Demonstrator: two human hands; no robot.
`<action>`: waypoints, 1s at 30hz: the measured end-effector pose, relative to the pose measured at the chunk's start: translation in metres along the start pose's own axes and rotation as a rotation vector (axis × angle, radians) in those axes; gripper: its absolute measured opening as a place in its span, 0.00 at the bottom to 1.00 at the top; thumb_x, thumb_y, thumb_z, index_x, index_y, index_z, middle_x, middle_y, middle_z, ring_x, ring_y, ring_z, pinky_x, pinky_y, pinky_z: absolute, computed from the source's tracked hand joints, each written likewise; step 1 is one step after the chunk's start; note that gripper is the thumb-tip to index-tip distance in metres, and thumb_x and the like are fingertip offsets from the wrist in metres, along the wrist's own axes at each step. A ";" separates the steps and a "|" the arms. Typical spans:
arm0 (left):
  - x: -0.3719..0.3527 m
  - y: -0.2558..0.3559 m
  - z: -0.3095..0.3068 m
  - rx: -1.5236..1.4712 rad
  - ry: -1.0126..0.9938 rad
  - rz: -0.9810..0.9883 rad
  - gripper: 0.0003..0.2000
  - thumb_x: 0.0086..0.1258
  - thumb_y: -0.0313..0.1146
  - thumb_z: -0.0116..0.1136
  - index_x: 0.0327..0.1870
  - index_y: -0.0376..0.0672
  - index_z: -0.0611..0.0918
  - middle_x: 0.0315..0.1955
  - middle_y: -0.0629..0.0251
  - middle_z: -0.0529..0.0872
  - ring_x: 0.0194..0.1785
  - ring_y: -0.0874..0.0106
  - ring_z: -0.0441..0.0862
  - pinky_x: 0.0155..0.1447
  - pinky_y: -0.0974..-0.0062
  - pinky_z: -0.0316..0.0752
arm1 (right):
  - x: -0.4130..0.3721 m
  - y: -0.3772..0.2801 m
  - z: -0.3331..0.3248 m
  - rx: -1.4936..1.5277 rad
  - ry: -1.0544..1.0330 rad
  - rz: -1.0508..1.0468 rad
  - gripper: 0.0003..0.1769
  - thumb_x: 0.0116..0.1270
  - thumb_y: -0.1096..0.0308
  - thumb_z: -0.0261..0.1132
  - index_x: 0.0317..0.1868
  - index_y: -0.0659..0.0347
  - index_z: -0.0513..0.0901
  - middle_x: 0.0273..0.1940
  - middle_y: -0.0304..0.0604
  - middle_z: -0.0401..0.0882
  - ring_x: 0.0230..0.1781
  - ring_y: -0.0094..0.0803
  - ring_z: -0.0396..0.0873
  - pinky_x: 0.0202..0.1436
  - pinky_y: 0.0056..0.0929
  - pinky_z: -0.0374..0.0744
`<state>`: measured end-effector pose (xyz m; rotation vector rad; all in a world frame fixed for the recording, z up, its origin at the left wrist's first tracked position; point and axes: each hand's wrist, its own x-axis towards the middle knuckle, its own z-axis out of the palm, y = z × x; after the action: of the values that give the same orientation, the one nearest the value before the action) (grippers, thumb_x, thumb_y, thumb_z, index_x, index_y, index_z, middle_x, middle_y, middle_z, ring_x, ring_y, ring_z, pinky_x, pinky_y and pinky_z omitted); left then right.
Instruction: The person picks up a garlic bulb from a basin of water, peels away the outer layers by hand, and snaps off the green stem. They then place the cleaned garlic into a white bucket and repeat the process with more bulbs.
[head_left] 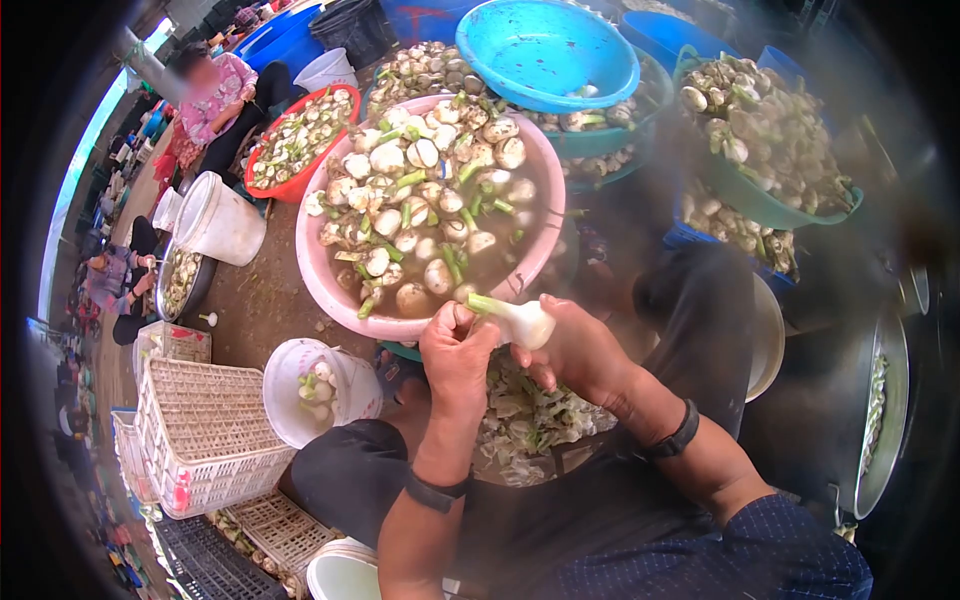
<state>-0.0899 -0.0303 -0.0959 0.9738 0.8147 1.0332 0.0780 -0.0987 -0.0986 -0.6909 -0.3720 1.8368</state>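
Observation:
A white garlic bulb (530, 325) with a short green stem is held between my hands, just beyond the near rim of the pink basin (312, 250). My left hand (458, 348) is closed with its fingertips at the stem end. My right hand (575, 350) has its thumb and fingers around the bulb's right side. The pink basin holds murky water and many muddy bulbs (423, 153) with cut green stems. Below my hands lies a heap of pale peelings (535, 420). Whether either hand holds a tool is not visible.
A white bucket (368, 388) with bulbs stands left of my hands, beside a white basket (205, 425). Beyond are a red basin (252, 180), a white bucket (222, 218) and a blue basin (548, 50). A green basin (770, 205) is heaped at right. Two people (215, 100) sit at left.

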 end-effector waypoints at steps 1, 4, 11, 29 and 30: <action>0.002 -0.005 -0.002 -0.025 0.010 -0.019 0.05 0.73 0.18 0.63 0.38 0.39 0.80 0.32 0.68 0.86 0.33 0.82 0.81 0.39 0.79 0.78 | 0.001 -0.001 -0.003 0.058 -0.083 0.030 0.27 0.87 0.42 0.48 0.55 0.58 0.80 0.33 0.43 0.85 0.24 0.29 0.82 0.28 0.24 0.80; 0.000 0.000 0.002 -0.142 -0.016 -0.096 0.05 0.73 0.18 0.63 0.37 0.39 0.81 0.32 0.67 0.88 0.32 0.81 0.82 0.38 0.80 0.78 | 0.002 -0.001 -0.015 0.106 -0.183 0.081 0.28 0.87 0.42 0.46 0.56 0.57 0.81 0.35 0.44 0.86 0.24 0.28 0.80 0.28 0.24 0.80; 0.001 -0.006 -0.003 -0.188 0.049 -0.129 0.03 0.73 0.21 0.64 0.38 0.40 0.83 0.33 0.66 0.89 0.31 0.81 0.81 0.39 0.82 0.77 | -0.003 0.002 0.008 -0.577 0.389 -0.307 0.24 0.85 0.51 0.55 0.66 0.59 0.83 0.46 0.38 0.86 0.42 0.24 0.83 0.39 0.25 0.81; -0.003 0.012 -0.015 -0.353 -0.424 -0.347 0.07 0.72 0.30 0.70 0.37 0.43 0.81 0.39 0.63 0.90 0.40 0.78 0.85 0.47 0.78 0.81 | -0.012 -0.019 -0.001 -0.336 0.162 -0.294 0.19 0.82 0.61 0.65 0.64 0.63 0.87 0.53 0.35 0.89 0.54 0.21 0.84 0.64 0.27 0.79; -0.004 0.012 -0.016 -0.352 -0.448 -0.357 0.07 0.71 0.31 0.70 0.37 0.43 0.81 0.39 0.64 0.90 0.40 0.78 0.85 0.47 0.79 0.81 | -0.013 -0.020 -0.001 -0.288 0.170 -0.281 0.19 0.82 0.61 0.65 0.64 0.63 0.87 0.53 0.36 0.89 0.54 0.21 0.84 0.65 0.27 0.79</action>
<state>-0.1097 -0.0276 -0.0904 0.6869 0.3940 0.5891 0.0970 -0.1035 -0.0845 -0.9349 -0.5961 1.4616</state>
